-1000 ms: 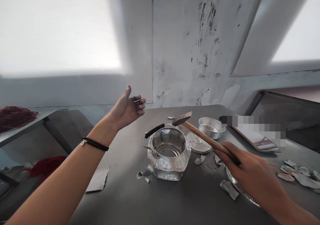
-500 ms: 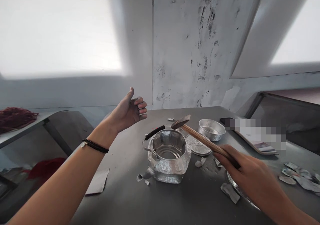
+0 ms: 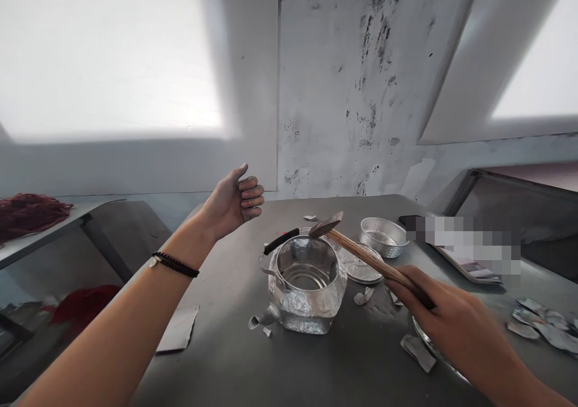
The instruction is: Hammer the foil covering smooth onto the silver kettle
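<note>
My right hand (image 3: pixel 456 320) is wrapped round the wooden handle of a hammer (image 3: pixel 361 254). The hammer's metal head hangs above the far rim of a silvery metal kettle (image 3: pixel 309 304); contact cannot be made out. Lidless and upright, the kettle shows ringed grooves inside, its spout pointing front left and its black-gripped handle folded to the far left. My left hand (image 3: pixel 235 205) is raised behind and left of the kettle, thumb up, fingers curled in with nothing in them. A metal lid (image 3: pixel 361 268) lies right of the kettle.
A perforated metal strainer (image 3: pixel 383 237) stands behind the lid. Broken pale shards (image 3: pixel 418 351) lie about, with several more at the right (image 3: pixel 542 323). A shiny round rim (image 3: pixel 445 362) shows partly under my right hand. A white tile piece (image 3: pixel 178 329) lies left; a booklet (image 3: pixel 478 268) lies right.
The fingers of my left hand have curled in further, and its thumb leans more to the right. The hammer and kettle keep nearly the same places; the whole view has shifted slightly.
</note>
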Available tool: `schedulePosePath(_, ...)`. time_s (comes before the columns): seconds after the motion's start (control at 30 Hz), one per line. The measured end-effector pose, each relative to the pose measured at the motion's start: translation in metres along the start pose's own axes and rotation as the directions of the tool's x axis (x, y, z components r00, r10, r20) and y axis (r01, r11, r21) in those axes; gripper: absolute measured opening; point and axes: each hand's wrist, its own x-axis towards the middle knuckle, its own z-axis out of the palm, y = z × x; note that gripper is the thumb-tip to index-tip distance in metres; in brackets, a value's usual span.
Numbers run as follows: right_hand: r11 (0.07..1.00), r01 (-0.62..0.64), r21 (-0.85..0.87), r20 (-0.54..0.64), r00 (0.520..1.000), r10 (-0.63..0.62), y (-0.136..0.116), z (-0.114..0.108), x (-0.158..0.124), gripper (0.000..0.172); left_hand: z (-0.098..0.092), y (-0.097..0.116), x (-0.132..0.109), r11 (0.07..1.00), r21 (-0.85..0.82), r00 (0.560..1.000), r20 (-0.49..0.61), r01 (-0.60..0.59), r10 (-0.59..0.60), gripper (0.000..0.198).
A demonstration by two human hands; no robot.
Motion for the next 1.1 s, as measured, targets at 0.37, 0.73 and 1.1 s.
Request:
schedulePosePath(0.37,0.999,0.05,-0.02,-0.018,0.999,-0.05,0.0003,0.0005,0.0,0.046,-0.0024,0.0016,0.0002,0.993,0.055,0.993,-0.043,-0.107,0.11,0.045)
schedulePosePath(0.73,0.997,0.062,-0.051,-0.03,0.998,-0.064,0.0025,0.0036,-0.0006,0.046,0.0036,0.0049,0.0013,0.982,-0.021,0.97,-0.167,-0.186,0.18,0.047)
schedulePosePath(1.1,0.998,0.061,-0.03,-0.015,0.998,-0.062,-0.002,-0.0014,0.0013,0.041,0.0005,0.0066,0.0033,0.969,-0.077,0.953,-0.213,-0.236,0.215,0.048)
